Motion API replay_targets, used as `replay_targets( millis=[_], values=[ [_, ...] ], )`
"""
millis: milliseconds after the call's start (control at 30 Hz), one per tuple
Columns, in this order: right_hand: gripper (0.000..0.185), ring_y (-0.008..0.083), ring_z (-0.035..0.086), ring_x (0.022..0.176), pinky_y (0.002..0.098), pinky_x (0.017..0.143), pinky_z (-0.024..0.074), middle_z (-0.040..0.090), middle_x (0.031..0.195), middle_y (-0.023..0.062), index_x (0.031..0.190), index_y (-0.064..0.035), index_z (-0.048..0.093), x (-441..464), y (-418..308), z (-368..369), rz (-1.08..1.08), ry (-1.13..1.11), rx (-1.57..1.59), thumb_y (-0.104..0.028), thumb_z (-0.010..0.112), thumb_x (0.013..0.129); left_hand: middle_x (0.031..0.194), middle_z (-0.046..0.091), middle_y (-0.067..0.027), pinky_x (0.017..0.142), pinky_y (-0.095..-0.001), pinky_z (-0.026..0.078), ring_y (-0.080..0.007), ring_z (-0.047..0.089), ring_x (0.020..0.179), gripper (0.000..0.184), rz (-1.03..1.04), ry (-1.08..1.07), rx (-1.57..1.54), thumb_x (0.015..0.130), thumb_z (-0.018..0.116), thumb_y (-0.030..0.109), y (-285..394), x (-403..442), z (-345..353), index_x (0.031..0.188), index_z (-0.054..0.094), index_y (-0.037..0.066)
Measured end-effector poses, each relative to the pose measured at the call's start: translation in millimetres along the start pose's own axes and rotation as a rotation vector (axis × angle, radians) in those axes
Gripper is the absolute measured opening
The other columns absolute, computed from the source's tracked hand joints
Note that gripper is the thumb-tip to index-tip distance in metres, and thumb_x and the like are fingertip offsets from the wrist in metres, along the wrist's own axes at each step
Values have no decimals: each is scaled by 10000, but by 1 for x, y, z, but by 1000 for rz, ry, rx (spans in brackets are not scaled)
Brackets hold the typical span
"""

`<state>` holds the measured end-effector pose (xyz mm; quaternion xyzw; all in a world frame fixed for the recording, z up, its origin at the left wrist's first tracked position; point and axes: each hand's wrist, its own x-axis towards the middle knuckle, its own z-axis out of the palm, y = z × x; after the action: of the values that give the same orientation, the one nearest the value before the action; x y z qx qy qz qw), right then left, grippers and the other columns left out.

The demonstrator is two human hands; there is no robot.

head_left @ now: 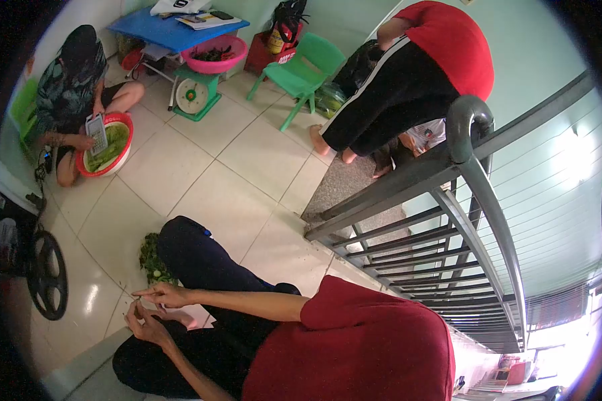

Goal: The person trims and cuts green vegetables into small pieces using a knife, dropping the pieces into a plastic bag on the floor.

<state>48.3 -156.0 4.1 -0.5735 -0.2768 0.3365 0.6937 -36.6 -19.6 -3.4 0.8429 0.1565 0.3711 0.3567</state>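
My right hand (164,295) is stretched out in front of me, its index finger extended and nothing clearly visible in it. Just below it in the picture is my left hand (147,326), fingers pinched together close to the right hand's fingertips. Whatever the left fingers hold is too small to make out. A pile of leafy greens (152,259) lies on the floor beside my knee, a short way from both hands and partly hidden by my leg.
A seated person (73,87) holds a white tray-like object (97,134) over a red-rimmed basin (126,152) of greens. A green scale (197,93), blue table (167,30) and green chair (308,63) stand behind. Another person (448,47) bends beside a metal railing (394,180).
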Motion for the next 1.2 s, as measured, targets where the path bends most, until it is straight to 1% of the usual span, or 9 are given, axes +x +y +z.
replay_targets(
  millis=[333, 667, 733, 900, 1000, 1067, 1100, 1133, 1200],
  values=[
    [442, 112, 658, 613, 289, 613, 558, 690, 736, 63, 1496, -101, 537, 1, 9, 4, -35, 53, -37, -295, 506, 1100, 935, 698, -84, 673, -357, 493, -191, 606, 759, 89, -157, 61, -86, 968, 696, 55, -6, 0, 2, 1031, 721, -3],
    [441, 112, 675, 616, 287, 638, 567, 691, 714, 46, 1504, -147, 536, 1, 11, 4, -72, 79, 8, -194, 552, 1066, 917, 690, -85, 682, -363, 485, -210, 589, 765, 76, -50, -13, -16, 970, 686, 41, -3, 1, -4, 1025, 724, 6],
    [420, 111, 686, 655, 302, 655, 579, 739, 879, 99, 1477, -72, 551, 1, 2, 4, -81, 31, 71, -244, 522, 1094, 938, 703, -85, 700, -383, 478, -224, 579, 767, 73, -16, 3, -19, 968, 683, 35, 7, 3, -6, 1019, 726, 6],
    [360, 84, 646, 657, 294, 651, 562, 745, 840, 54, 1385, -63, 645, 8, 35, 0, -143, 103, -142, -198, 578, 1058, 968, 723, -90, 792, -385, 510, -229, 628, 862, 100, -125, -1, -34, 952, 704, 53, -6, 1, 1, 1039, 729, 9],
    [316, 114, 647, 871, 321, 733, 552, 746, 1090, 52, 1260, -28, 711, 17, 105, 6, -114, 190, -112, -134, 666, 966, 1011, 740, -99, 831, -362, 546, -232, 685, 940, 156, -336, 107, -82, 924, 722, 81, -22, -4, -6, 1067, 737, 19],
    [286, 128, 630, 880, 320, 710, 544, 729, 1191, 49, 1189, -20, 732, 21, 132, 12, -173, 267, -200, -40, 655, 915, 1010, 756, -90, 711, -313, 558, -195, 695, 834, 173, -341, 152, -64, 923, 727, 115, -13, 4, -13, 1067, 743, 21],
    [448, 101, 617, 809, 306, 689, 561, 697, 1251, 68, 1480, -82, 556, 14, 79, 3, -3, 132, 138, -152, 591, 1039, 965, 755, -82, 702, -306, 550, -173, 683, 805, 171, -392, 167, -151, 930, 737, 139, -9, 9, -13, 1058, 748, 27],
    [451, 102, 621, 751, 303, 656, 568, 694, 1269, 35, 1513, -99, 516, 15, 72, -2, 67, 143, 144, -198, 544, 1074, 921, 743, -63, 694, -293, 534, -151, 652, 759, 154, -416, 183, -109, 937, 743, 146, -7, 11, -8, 1030, 745, 23],
    [478, 56, 500, 559, 251, 508, 451, 700, 936, 39, 1548, -162, 469, 22, 25, -9, 225, 253, 23, -310, 501, 1095, 896, 730, -52, 674, -283, 509, -134, 616, 725, 152, -383, 227, -109, 949, 737, 153, 5, 21, 0, 1019, 730, 19]
  ],
)
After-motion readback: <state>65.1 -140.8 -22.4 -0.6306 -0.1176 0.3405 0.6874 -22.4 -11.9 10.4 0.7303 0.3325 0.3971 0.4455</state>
